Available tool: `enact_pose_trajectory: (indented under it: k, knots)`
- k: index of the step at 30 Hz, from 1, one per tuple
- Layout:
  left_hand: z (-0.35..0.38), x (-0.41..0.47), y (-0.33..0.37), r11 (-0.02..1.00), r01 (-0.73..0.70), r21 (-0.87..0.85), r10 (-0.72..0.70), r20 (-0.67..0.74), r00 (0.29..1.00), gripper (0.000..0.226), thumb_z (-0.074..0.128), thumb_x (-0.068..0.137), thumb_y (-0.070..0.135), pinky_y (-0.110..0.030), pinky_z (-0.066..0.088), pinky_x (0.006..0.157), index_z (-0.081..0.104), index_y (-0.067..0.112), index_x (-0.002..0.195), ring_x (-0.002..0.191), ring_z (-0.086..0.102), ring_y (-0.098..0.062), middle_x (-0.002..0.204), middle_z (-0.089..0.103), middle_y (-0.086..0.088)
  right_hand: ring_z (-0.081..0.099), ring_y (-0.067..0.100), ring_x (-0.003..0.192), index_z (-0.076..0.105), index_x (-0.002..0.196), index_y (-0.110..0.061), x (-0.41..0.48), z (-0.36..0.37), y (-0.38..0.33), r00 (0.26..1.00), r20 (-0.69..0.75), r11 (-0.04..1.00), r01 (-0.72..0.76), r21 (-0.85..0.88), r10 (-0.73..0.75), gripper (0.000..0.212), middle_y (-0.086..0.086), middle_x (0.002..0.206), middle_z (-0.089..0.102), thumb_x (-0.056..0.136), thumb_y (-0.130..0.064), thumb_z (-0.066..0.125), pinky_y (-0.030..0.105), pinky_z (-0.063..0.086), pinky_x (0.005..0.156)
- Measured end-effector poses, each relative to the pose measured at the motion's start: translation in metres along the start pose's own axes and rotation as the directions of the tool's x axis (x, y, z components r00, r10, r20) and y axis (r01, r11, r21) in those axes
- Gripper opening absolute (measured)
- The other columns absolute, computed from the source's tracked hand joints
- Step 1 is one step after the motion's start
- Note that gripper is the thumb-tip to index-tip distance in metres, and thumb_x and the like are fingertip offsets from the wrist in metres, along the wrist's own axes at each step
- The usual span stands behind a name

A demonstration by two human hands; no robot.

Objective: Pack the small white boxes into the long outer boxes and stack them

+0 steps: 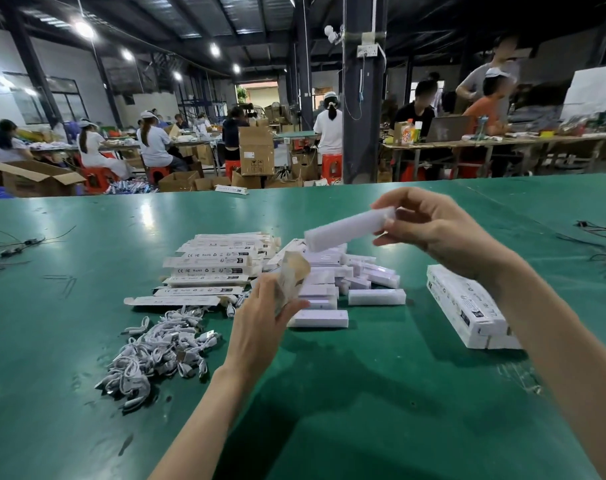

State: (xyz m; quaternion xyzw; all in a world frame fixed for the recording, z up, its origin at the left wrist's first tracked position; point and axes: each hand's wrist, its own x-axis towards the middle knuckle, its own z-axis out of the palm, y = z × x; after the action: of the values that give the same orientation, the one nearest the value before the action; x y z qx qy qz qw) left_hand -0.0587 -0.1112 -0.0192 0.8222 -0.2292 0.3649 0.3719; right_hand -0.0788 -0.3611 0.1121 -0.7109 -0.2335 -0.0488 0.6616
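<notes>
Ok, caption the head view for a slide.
Right hand holds a white box; left hand grips an outer box.

Desk [87, 237]: cables [156, 348] left of left fingers [263, 292], cartons [208, 268] behind-left. Small boxes [376, 296] just behind them, below right fingers [398, 195]. Stack [468, 306] nearer-right of those.

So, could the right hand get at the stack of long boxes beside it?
Probably: the stack of long boxes lies close under its wrist, nothing between. But the right hand grips a small white box, so it isn't free.
</notes>
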Motion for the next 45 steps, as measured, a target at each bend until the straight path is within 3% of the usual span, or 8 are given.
enact_pose_trajectory:
  k: [3,6,12,16,23,29,36,45]
  knots:
    - [0.0,0.003,0.006,0.99,0.086,-0.116,-0.083,0.03,0.996,0.048,0.059,0.08,0.047,-0.048,0.059,0.072,0.033,0.03,0.117,0.082,0.068,-0.03,0.106,0.063,-0.008,0.067,0.018,0.082,0.064,0.097,-0.003,-0.005,-0.001,-0.011,0.998,0.056,0.997,0.017,0.074,-0.021,0.024,0.012,0.093,0.064,0.074,-0.003,0.062,0.023,0.057,0.075]
    - [0.004,0.005,0.007,0.996,-0.063,-0.068,0.065,0.025,0.998,0.094,0.073,0.079,0.016,-0.039,0.045,0.093,0.009,0.029,0.146,0.11,0.059,-0.022,0.133,0.052,-0.025,0.069,0.02,0.079,0.065,0.099,-0.004,-0.005,0.007,-0.008,0.997,0.08,1.0,0.018,-0.011,-0.017,0.025,0.006,0.085,0.068,0.074,-0.006,0.064,0.023,0.057,0.076]
    - [0.005,0.0,0.012,0.987,-0.12,-0.11,0.121,0.011,0.993,0.117,0.081,0.075,0.007,-0.04,0.053,0.077,0.0,0.064,0.138,0.099,0.06,-0.022,0.131,0.052,-0.009,0.07,0.029,0.087,0.068,0.099,-0.011,0.0,0.018,0.006,0.999,0.013,0.995,0.035,-0.098,-0.034,0.025,0.018,0.096,0.068,0.074,-0.012,0.067,0.031,0.058,0.081]
    - [0.005,0.002,0.012,0.987,-0.089,-0.134,0.093,0.022,0.995,0.109,0.081,0.074,0.008,-0.052,0.057,0.075,0.006,0.052,0.14,0.098,0.064,-0.027,0.125,0.057,-0.026,0.071,0.027,0.083,0.068,0.099,-0.014,0.001,0.016,0.008,0.995,-0.031,0.975,0.089,-0.205,-0.097,0.022,0.008,0.088,0.066,0.085,0.002,0.064,0.029,0.058,0.079]
    - [0.002,0.003,0.016,0.98,-0.154,-0.124,0.163,0.062,0.985,0.089,0.081,0.075,0.006,-0.052,0.056,0.079,0.016,0.035,0.13,0.101,0.062,-0.026,0.132,0.051,-0.019,0.071,0.026,0.079,0.068,0.099,-0.016,0.001,0.008,0.005,0.98,-0.094,0.927,0.132,-0.351,-0.175,0.031,0.022,0.095,0.065,0.084,0.011,0.063,0.022,0.055,0.074]
    - [0.0,0.004,0.018,0.969,-0.225,-0.105,0.236,0.113,0.965,0.08,0.08,0.075,0.004,-0.044,0.058,0.074,0.028,0.024,0.133,0.087,0.064,-0.031,0.114,0.055,-0.022,0.059,0.025,0.09,0.069,0.095,-0.01,-0.003,0.014,0.001,0.94,-0.042,0.834,0.28,-0.476,-0.339,0.046,-0.001,0.093,0.062,0.076,0.029,0.054,0.028,0.057,0.08]
    - [-0.001,0.005,0.017,0.945,-0.316,-0.081,0.324,0.123,0.938,0.085,0.076,0.079,0.003,-0.034,0.058,0.077,0.02,0.029,0.138,0.085,0.056,-0.015,0.113,0.047,-0.007,0.06,0.027,0.091,0.069,0.097,0.001,-0.007,0.018,-0.007,0.894,-0.006,0.735,0.364,-0.572,-0.448,0.052,0.002,0.095,0.059,0.068,0.036,0.042,0.023,0.057,0.079]
    - [0.001,0.0,0.019,0.972,-0.216,-0.096,0.227,0.135,0.964,0.074,0.073,0.084,0.01,-0.045,0.059,0.066,0.019,0.034,0.128,0.081,0.066,-0.03,0.122,0.055,-0.016,0.059,0.023,0.092,0.067,0.099,0.002,-0.014,0.025,-0.015,0.879,0.098,0.646,0.414,-0.641,-0.466,0.058,0.01,0.097,0.059,0.064,0.039,0.04,0.016,0.053,0.079]
